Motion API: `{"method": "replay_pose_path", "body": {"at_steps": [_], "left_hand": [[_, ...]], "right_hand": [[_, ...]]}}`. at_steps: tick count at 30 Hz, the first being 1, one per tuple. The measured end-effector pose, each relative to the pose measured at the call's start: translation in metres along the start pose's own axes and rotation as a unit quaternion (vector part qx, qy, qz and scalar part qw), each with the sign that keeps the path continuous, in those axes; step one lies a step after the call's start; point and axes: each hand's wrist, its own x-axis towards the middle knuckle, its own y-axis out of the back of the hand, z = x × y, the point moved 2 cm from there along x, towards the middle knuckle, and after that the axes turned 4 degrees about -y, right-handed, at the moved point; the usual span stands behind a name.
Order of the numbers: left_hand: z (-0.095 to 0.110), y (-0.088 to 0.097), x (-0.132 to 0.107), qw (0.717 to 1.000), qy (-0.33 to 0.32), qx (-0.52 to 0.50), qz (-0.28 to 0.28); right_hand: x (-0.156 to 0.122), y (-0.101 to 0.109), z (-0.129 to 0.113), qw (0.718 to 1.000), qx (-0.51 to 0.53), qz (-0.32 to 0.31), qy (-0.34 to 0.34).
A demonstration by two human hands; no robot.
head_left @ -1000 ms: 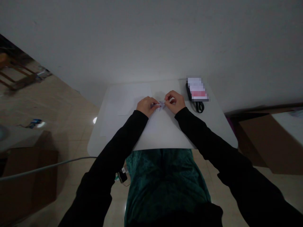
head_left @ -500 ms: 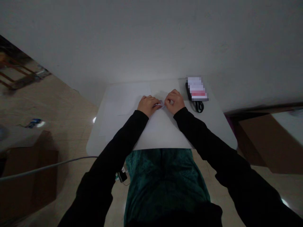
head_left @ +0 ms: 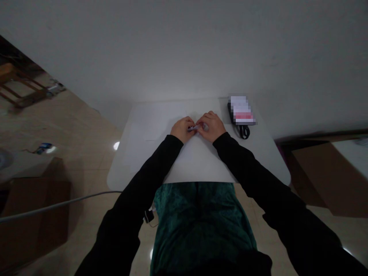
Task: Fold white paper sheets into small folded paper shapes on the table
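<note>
Paper (head_left: 156,120) left of hands (head_left: 180,129), strap (head_left: 244,133) right

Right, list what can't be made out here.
All in the head view:
Pale piece: mostly covered by the left hand and right hand, so its shape is unclear.
Pixelated item: blurring blocks hide what it is.
Wooden seat: cut off by the left edge.
Right box: cut off by the right edge.
</note>
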Motion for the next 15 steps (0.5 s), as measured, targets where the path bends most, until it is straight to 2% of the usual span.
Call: {"method": "replay_pose_path", "body": {"at_steps": [3,8,11,15], "left_hand": [[0.001,-0.001,0.000,1.000,0.014,0.014,-0.006],[0.003,-0.004,-0.003,0.999,0.030,0.027,0.003],[0.004,-0.006,-0.004,0.999,0.031,0.030,-0.004],[0.005,-0.006,-0.005,0.998,0.046,0.031,-0.016]], "right_hand": [[0.000,0.002,0.000,1.000,0.011,0.016,0.008],[0.001,0.009,0.016,0.999,0.032,0.028,-0.021],[0.003,0.013,0.023,0.996,0.072,0.030,-0.037],[0.004,0.016,0.020,0.988,0.137,0.030,-0.060]]}}
